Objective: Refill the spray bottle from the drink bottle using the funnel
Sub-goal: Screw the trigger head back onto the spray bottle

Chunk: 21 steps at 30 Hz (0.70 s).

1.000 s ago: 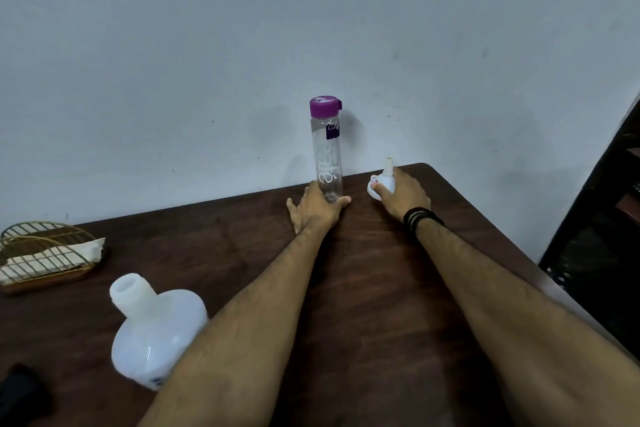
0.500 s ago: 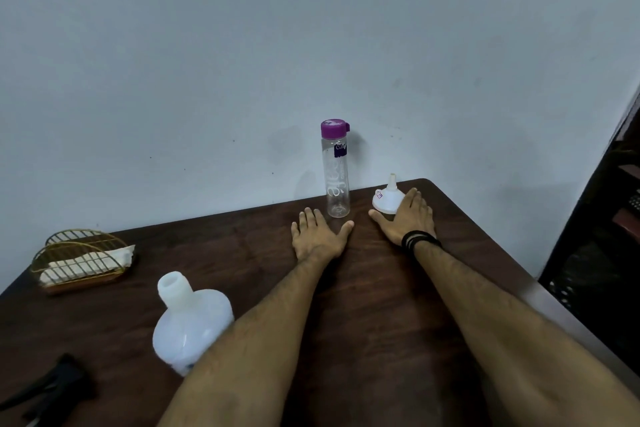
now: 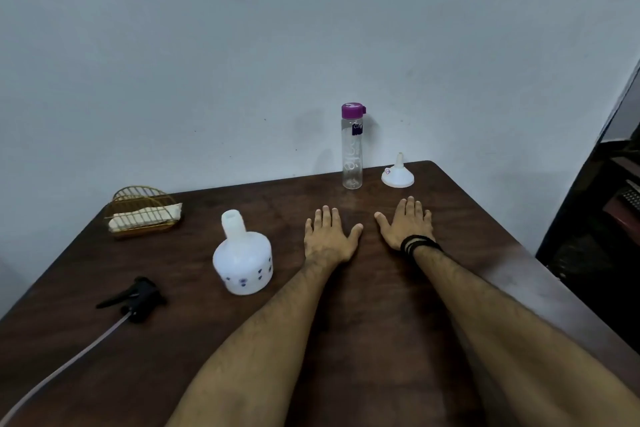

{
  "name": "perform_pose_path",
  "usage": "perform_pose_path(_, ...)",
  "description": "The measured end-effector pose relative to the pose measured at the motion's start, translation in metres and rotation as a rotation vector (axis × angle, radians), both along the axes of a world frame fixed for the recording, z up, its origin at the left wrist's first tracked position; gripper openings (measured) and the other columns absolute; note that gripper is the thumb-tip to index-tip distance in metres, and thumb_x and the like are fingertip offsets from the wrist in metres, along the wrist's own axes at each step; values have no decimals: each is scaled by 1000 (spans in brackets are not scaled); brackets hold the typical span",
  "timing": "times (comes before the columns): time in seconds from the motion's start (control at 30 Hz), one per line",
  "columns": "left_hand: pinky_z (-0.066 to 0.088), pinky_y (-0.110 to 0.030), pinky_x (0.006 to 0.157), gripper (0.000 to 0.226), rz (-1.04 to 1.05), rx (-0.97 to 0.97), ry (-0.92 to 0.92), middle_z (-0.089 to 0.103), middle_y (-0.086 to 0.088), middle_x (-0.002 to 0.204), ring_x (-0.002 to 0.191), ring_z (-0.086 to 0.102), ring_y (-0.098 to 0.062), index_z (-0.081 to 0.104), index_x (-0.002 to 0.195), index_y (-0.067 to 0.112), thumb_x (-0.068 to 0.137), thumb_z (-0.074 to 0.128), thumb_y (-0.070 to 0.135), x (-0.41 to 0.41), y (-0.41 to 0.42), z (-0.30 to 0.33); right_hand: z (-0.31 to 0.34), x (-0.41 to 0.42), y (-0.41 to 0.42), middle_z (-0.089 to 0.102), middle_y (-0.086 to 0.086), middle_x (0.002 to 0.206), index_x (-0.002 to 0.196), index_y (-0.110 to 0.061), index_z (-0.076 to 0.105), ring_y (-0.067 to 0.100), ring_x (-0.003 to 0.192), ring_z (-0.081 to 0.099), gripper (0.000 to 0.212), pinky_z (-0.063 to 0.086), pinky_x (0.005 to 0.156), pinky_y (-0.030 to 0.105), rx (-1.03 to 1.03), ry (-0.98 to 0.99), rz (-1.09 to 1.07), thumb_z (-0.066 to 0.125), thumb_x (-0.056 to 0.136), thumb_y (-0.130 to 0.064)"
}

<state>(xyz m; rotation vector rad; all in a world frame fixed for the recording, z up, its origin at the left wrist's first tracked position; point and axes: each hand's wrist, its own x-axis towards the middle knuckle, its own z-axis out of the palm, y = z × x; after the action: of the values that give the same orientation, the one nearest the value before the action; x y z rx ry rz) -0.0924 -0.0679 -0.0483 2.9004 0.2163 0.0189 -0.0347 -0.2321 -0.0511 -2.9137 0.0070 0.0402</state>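
A clear drink bottle point(image 3: 352, 152) with a purple cap stands upright at the table's far edge by the wall. Right of it a white funnel point(image 3: 398, 175) sits upside down, spout up. The white spray bottle point(image 3: 242, 258), its neck uncapped, stands left of my hands. Its black trigger head point(image 3: 136, 298) with a clear tube lies on the table further left. My left hand point(image 3: 329, 236) and my right hand point(image 3: 407, 225) rest flat on the table, fingers spread, holding nothing, a short way in front of the drink bottle and funnel.
A gold wire holder point(image 3: 142, 211) with white napkins stands at the back left of the dark wooden table point(image 3: 346, 340). The table's right edge drops off beside dark furniture point(image 3: 602, 218). A pale wall rises right behind the table.
My left hand let go of the drink bottle and my right hand of the funnel. Both drew back toward me and now lie flat. The view shifted to show more of the table.
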Motion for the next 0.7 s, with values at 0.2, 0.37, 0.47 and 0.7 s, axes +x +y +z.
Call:
perform_pose_path(0.2, 2, -40, 126, 81, -115, -7, -20, 9, -9, 168, 155, 5, -23, 15, 159, 11, 100, 25, 65, -55, 11, 3, 3, -46, 16, 7, 17, 167, 158, -4, 14, 30, 155, 6, 81, 4, 124, 47, 15, -13, 86, 24, 101, -60)
perform_pose_path(0.37, 13, -34, 123, 69, -255, -74, -97, 23, -9, 165, 153, 18, -21, 31, 156, 11, 102, 38, 54, -109, 31, 9, 3, -77, 38, 13, 18, 166, 157, -8, 21, 32, 154, 11, 78, 8, 124, 48, 44, -22, 155, 29, 100, -61)
perform_pose_path(0.47, 37, -34, 112, 52, -319, -67, -204, 48, -6, 151, 140, 43, -20, 52, 143, 14, 101, 47, 45, -143, 49, 10, 5, -96, 57, 25, 16, 163, 154, -7, 29, 31, 151, 22, 72, 14, 122, 46, 113, -69, 237, 34, 101, -57)
perform_pose_path(0.7, 48, -34, 57, 7, -196, 63, -771, 67, -1, 78, 71, 61, -20, 66, 88, 14, 86, 64, 21, -208, 110, 14, 14, -141, 122, 58, 7, 138, 135, -18, 55, 28, 127, 54, 56, 43, 107, 43, 619, -167, 301, 36, 100, -57)
